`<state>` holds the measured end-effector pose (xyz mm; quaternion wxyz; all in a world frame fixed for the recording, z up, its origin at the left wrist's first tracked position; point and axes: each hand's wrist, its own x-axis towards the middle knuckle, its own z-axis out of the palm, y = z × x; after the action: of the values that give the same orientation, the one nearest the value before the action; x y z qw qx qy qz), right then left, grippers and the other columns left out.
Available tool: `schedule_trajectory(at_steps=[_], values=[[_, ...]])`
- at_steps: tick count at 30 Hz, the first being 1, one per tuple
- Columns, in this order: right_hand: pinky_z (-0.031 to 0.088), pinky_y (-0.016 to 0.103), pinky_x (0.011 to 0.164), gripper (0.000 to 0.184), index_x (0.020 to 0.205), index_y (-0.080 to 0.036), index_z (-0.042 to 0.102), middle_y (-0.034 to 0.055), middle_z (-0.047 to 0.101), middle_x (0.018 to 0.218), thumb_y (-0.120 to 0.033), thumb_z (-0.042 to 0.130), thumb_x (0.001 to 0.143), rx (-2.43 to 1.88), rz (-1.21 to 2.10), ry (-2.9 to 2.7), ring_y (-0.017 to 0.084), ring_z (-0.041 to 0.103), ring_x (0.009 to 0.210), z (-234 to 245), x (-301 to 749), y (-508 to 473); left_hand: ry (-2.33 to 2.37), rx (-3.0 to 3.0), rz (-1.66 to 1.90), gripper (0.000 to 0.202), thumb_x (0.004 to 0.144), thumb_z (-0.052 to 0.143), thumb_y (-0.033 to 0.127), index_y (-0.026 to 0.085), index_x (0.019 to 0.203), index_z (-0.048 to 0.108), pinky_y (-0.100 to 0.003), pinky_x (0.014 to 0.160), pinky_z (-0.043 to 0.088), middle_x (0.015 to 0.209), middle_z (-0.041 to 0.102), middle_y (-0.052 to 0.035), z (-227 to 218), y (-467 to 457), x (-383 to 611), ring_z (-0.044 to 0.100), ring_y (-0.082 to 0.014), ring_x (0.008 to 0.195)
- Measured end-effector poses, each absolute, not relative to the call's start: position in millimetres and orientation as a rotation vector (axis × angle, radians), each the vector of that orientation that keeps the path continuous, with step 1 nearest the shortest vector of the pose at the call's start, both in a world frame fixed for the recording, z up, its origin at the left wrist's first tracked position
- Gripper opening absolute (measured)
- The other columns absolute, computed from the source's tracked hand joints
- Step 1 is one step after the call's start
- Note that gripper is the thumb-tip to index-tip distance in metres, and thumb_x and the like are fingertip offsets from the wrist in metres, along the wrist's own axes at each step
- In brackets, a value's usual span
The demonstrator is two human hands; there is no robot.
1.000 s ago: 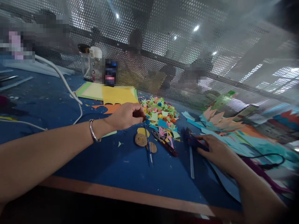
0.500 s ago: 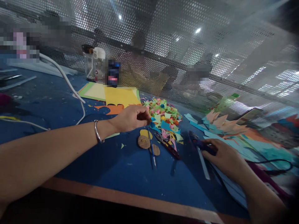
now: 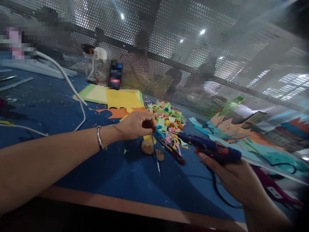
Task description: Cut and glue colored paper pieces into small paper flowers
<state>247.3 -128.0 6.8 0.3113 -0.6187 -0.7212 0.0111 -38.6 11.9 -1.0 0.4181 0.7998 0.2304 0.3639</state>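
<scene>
Perforated metal sheeting [image 3: 154,72], punched with close rows of round holes, is set behind a matt blue tabletop [image 3: 135,187] edged with a reddish-brown strip [image 3: 101,198]. By the left hand [image 3: 138,125], its thumb and fingertips closed in a tight pinch, a small blue paper piece [image 3: 158,127] is held near the front of a loose heap of paper scraps [image 3: 170,112], crinkled and many-coloured. By the right hand [image 3: 230,174], its fingers curled around the handle, a dark blue glue gun [image 3: 205,145] is gripped, its narrow nozzle directed toward the blue piece and a small red light lit on its side. Below the left hand, two round wooden discs [image 3: 147,147] with visible grain are crossed by a thin blue rod [image 3: 156,156], and red-handled scissors [image 3: 172,150] are laid just beside them. Smooth yellow paper [image 3: 119,97], scalloped along its cut edge, is stacked on pale green sheets [image 3: 94,94]. Pointed peach and teal paper shapes [image 3: 225,125] are piled to the right. Against the sheeting are stood a clear bottle with a dark lid [image 3: 88,66] and a white-lidded bottle [image 3: 100,66]; their contents cannot be made out, and the small markings on the white-lidded one are too blurred to be read.
</scene>
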Motion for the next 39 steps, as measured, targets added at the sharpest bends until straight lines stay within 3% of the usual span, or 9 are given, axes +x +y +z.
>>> schedule_trajectory(at_steps=[2, 8, 16, 23, 28, 35, 39], values=[[0.055, 0.035, 0.086, 0.031, 0.088, -0.025, 0.076, 0.0018, 0.077, 0.095, -0.05, 0.058, 0.089, -1.637, 0.079, -1.936, 0.026, 0.071, 0.091, 5.4, 245.4, -129.5, 0.568, 2.005, 0.906, 0.004, 0.072, 0.065, 0.017, 0.015, 0.075, 0.063, -0.024, 0.068, 0.049, 0.071, 0.064, 0.0006, -2.5, 12.6, -38.2, 0.06, -0.0096, 0.068], [0.052, 0.036, 0.092, 0.028, 0.096, -0.026, 0.074, 0.0029, 0.075, 0.104, -0.048, 0.057, 0.091, -1.634, 0.157, -1.994, 0.026, 0.069, 0.096, 4.8, 236.8, -130.6, 0.564, 2.045, 0.888, 0.003, 0.072, 0.064, 0.016, 0.016, 0.075, 0.064, -0.023, 0.07, 0.05, 0.075, 0.068, 0.0003, -4.9, 11.7, -37.1, 0.062, -0.0101, 0.071], [0.055, 0.032, 0.083, 0.025, 0.096, -0.026, 0.072, 0.0028, 0.074, 0.098, -0.044, 0.056, 0.093, -1.569, 0.155, -2.056, 0.024, 0.069, 0.09, 13.0, 221.2, -126.0, 0.55, 2.082, 0.847, 0.004, 0.074, 0.064, 0.017, 0.016, 0.078, 0.064, -0.023, 0.068, 0.049, 0.075, 0.067, -0.0009, -7.3, 13.5, -38.1, 0.062, -0.0108, 0.07], [0.055, 0.035, 0.083, 0.027, 0.089, -0.024, 0.072, 0.0031, 0.075, 0.095, -0.045, 0.055, 0.093, -1.614, 0.112, -2.026, 0.024, 0.069, 0.087, 7.7, 227.2, -125.5, 0.511, 1.418, 0.714, 0.016, 0.082, 0.062, 0.013, 0.019, 0.083, 0.047, -0.023, 0.058, 0.052, 0.069, 0.062, 0.0039, 5.2, 4.6, -34.0, 0.072, -0.0147, 0.064], [0.055, 0.034, 0.077, 0.027, 0.092, -0.024, 0.072, 0.0033, 0.075, 0.092, -0.046, 0.055, 0.092, -1.607, 0.098, -1.984, 0.025, 0.069, 0.087, 5.2, 231.4, -125.8, 0.5, 1.359, 0.607, 0.016, 0.084, 0.062, 0.011, 0.018, 0.084, 0.047, -0.025, 0.066, 0.055, 0.069, 0.066, 0.0027, 5.3, -3.2, -29.7, 0.073, -0.0141, 0.066], [0.052, 0.042, 0.092, 0.035, 0.097, -0.024, 0.074, 0.0039, 0.076, 0.098, -0.053, 0.057, 0.089, -1.677, 0.12, -1.875, 0.029, 0.069, 0.095, 0.5, 239.5, -124.9, 0.438, 1.171, 0.525, 0.019, 0.083, 0.064, 0.008, 0.018, 0.083, 0.047, -0.032, 0.082, 0.054, 0.08, 0.075, -0.0043, 3.6, -4.0, -25.6, 0.074, -0.0147, 0.078], [0.054, 0.042, 0.088, 0.035, 0.094, -0.025, 0.075, 0.0034, 0.077, 0.095, -0.055, 0.056, 0.089, -1.697, 0.128, -1.859, 0.03, 0.07, 0.092, 2.5, 238.3, -123.4, 0.407, 1.139, 0.554, 0.018, 0.085, 0.065, 0.013, 0.018, 0.086, 0.048, -0.032, 0.082, 0.054, 0.089, 0.076, -0.0065, 3.5, -2.6, -24.2, 0.075, -0.0153, 0.08]])
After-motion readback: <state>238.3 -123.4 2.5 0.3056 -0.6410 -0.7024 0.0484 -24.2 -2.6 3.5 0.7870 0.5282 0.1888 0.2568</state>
